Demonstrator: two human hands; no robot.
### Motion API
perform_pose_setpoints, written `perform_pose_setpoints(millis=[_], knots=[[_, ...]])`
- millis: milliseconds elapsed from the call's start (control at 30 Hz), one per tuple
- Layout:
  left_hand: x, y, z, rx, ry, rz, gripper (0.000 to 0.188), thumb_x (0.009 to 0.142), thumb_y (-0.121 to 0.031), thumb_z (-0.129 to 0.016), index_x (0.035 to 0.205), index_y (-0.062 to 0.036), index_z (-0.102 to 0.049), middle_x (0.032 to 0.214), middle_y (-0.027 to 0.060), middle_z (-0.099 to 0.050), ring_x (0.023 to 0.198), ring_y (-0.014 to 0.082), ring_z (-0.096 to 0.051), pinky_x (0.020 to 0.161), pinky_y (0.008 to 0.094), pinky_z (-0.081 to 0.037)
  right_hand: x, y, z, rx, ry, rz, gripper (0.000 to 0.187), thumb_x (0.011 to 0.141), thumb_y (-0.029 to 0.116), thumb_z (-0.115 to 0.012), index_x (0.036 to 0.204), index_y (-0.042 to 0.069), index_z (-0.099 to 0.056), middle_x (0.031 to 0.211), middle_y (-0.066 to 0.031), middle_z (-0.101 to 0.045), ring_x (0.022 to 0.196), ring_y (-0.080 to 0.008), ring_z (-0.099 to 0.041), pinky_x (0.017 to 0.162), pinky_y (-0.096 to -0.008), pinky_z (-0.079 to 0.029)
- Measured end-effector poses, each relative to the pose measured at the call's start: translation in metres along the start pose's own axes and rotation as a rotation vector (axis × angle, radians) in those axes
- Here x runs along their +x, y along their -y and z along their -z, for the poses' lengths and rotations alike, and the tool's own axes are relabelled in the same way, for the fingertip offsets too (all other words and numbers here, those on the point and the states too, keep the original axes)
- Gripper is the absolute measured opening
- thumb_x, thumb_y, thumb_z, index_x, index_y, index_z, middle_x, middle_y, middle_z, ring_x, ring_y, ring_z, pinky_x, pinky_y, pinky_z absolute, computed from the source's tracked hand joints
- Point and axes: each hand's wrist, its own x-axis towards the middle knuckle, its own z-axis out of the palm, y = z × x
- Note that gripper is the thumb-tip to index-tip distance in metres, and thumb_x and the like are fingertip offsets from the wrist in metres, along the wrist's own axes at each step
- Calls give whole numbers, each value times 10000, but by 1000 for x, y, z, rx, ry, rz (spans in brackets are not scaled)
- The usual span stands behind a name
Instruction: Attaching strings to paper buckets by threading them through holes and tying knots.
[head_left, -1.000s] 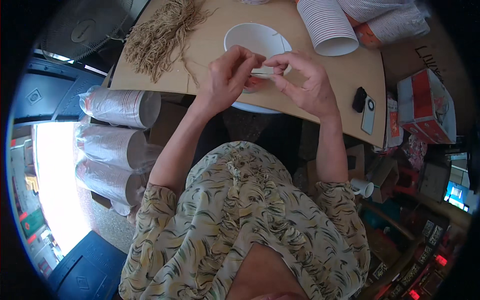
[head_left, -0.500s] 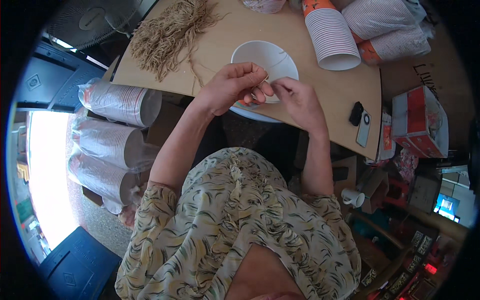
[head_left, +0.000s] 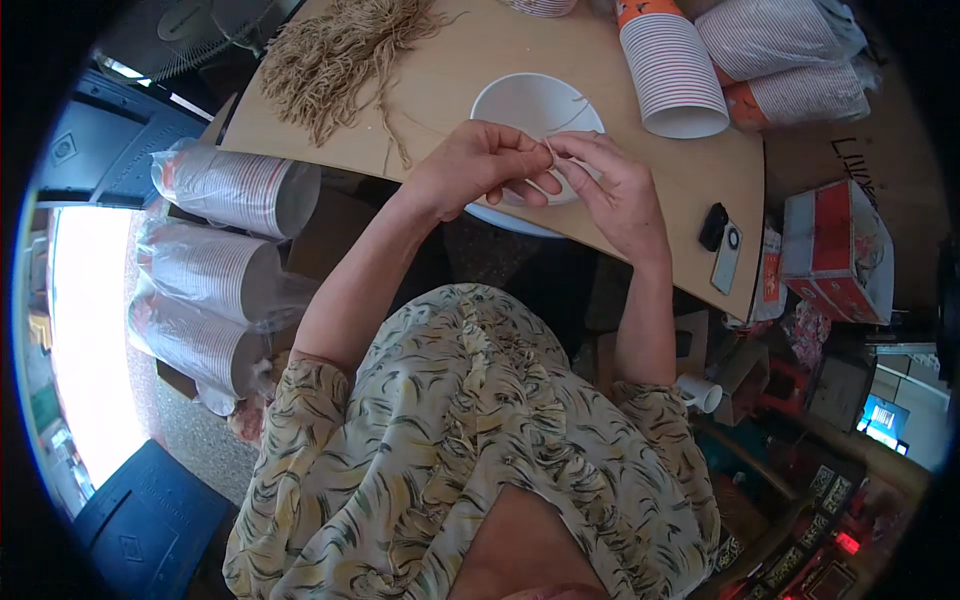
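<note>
My left hand (head_left: 485,170) is closed, its thumb and forefinger pinching a thin pale strand (head_left: 549,146). My right hand (head_left: 615,190) meets it from the other side, thumb and fingers bent together at the same strand; most of the strand is hidden by the fingers. Both hands are over the near side of a wide white paper tub (head_left: 520,98), which partly disappears behind them. A thin dark line shows inside its far right wall. To the left on the table lies a heap of tan strings (head_left: 335,65), with a few loose ends trailing toward my left wrist.
Stacked paper tubs (head_left: 675,75) lie at the table's back right, beside bagged stacks (head_left: 790,95). A phone (head_left: 727,262) and a small black case (head_left: 713,227) rest near the right edge. More bagged tubs (head_left: 205,270) are left of the table. A red-and-white carton (head_left: 830,250) stands right.
My right hand has turned, its fingers now reaching over to meet the left fingertips. Both hands have shifted slightly right in the picture, and the whole view has tilted a little.
</note>
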Motion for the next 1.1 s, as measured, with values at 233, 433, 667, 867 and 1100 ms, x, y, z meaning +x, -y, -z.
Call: perform_pose_setpoints(millis=[233, 433, 667, 867, 1100], knots=[[-1, -5, -3, 24, 32, -34, 215, 1003, -222, -621, 1046, -24, -695, 916, 72, -757, 819, 95, -721, 578, 174, -472, 0, 8, 11, 33, 10, -84, 169, 888, -39, -669, 1053, -45, -705, 993, -112, -712, 940, -175, -665, 841, -277, -514], [2, 7, 4, -34, 100, -70, 263, 1052, -236, -534, 1075, -15, -674, 941, 64, -737, 815, 93, -687, 673, 196, -519, -2, 3, 2, 4, -113, -32, 105, 862, 2, -712, 962, -29, -700, 864, -82, -703, 760, -153, -653, 710, -275, -518], [1, 10, 3, -117, 145, -95, 298, 1076, -262, -477, 1174, -34, -642, 904, 12, -675, 795, 78, -646, 708, 197, -526, -7, 5, 2, 162, -258, -167, 108, 948, 29, -650, 1037, -16, -692, 943, -30, -688, 805, -75, -591, 737, -221, -491], [-3, 0, -2, -26, 87, -94, 288, 1079, -257, -470, 1193, -63, -652, 882, -6, -663, 715, 54, -634, 650, 189, -525, -1, -5, -3, 189, -279, -22, 85, 968, 49, -630, 1025, -11, -652, 963, -56, -696, 761, -79, -585, 709, -235, -496], [-2, 1, -2, 177, 14, -179, 259, 1041, -217, -563, 1179, -53, -709, 875, -11, -693, 654, 23, -617, 568, 177, -497, 8, -3, 2, 254, -116, -174, 123, 1004, 107, -592, 1039, -9, -617, 881, -56, -685, 695, -83, -578, 633, -241, -496]])
